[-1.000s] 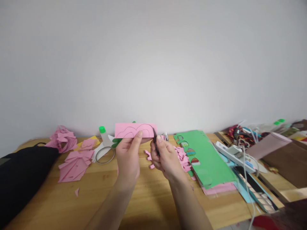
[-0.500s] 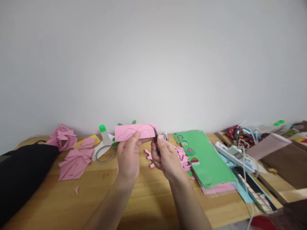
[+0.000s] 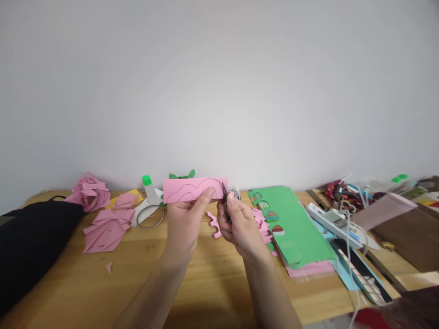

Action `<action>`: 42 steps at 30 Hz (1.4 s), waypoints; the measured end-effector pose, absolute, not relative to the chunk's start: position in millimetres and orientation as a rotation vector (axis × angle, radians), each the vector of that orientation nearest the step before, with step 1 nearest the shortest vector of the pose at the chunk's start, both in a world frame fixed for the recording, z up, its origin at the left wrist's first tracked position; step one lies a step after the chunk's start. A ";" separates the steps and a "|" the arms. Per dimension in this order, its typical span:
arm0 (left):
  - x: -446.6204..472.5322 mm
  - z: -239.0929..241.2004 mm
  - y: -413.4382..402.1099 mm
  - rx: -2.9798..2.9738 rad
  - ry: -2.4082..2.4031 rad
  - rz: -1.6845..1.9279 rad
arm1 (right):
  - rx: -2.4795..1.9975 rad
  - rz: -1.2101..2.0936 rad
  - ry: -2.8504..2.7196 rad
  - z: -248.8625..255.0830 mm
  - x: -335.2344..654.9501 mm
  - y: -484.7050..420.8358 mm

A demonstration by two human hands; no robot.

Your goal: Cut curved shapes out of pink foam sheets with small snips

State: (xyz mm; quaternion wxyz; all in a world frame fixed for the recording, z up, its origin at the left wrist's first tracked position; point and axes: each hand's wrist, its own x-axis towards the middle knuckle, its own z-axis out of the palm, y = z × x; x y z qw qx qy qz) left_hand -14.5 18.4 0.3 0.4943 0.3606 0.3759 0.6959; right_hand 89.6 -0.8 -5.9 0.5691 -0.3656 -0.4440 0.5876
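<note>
A strip of pink paper (image 3: pixel 176 188) with curved, drawn outlines is pinched in my left hand (image 3: pixel 187 224), the thumb lying over its lower edge. My right hand (image 3: pixel 240 224) is wrapped round a pair of dark scissors (image 3: pixel 224 192), whose blades point up at the strip's right end, by the drawn arc. The scissor handles are mostly hidden by my fingers. Below the strip lies a wavy pink paper cut-out (image 3: pixel 214 225). More pink cut pieces (image 3: pixel 261 224) are partly covered by my right hand.
On the left stand a glue stick (image 3: pixel 148 188) with a green cap, a roll of tape (image 3: pixel 150 217), pink scraps (image 3: pixel 106 230) and a black bag (image 3: pixel 37 251). At right lie a green sheet (image 3: pixel 295 224), a power strip (image 3: pixel 332 224) and a white cable (image 3: pixel 349 256).
The left thumb has shifted right along the strip, and more of the drawn outline shows. The strip and scissors sit slightly further right.
</note>
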 end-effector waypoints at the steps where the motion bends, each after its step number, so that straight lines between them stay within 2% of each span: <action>1: -14.5 0.0 18.4 0.875 0.901 1.688 | -0.851 1.384 -1.044 -6.0 90.0 -0.7; 17: -16.2 -2.5 19.8 0.803 0.825 1.626 | -0.774 1.402 -1.070 -9.3 93.7 -0.9; 42: -22.0 2.9 14.4 0.998 0.929 1.551 | -0.798 1.418 -1.141 -7.5 98.1 -2.6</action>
